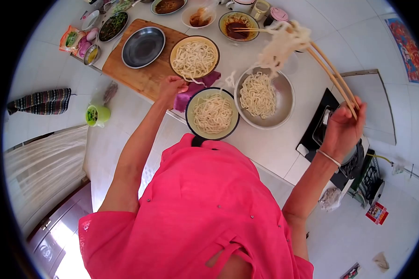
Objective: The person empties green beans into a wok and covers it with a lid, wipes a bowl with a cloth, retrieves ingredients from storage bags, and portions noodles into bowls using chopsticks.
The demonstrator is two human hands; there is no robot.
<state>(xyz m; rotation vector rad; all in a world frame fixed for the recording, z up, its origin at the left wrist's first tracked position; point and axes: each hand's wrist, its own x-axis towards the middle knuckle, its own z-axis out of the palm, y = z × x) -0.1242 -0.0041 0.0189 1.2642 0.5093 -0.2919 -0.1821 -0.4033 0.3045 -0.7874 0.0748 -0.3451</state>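
Observation:
Long wooden chopsticks are held in my right hand, and a bunch of pale noodles hangs from their tips, partly blurred. Below that bunch, more noodles lie in a steel basin. My left hand has its fingers closed at the edge of a purple cloth; what they pinch, if anything, is hidden. Just above it stands a yellow-lined bowl of noodles, one strand draped over its rim. A dark-rimmed bowl of noodles sits nearest my body.
An empty metal plate rests on a wooden board. Behind are a bowl of red sauce with chopsticks across it, a plate of greens and several jars. A stove lies at the right.

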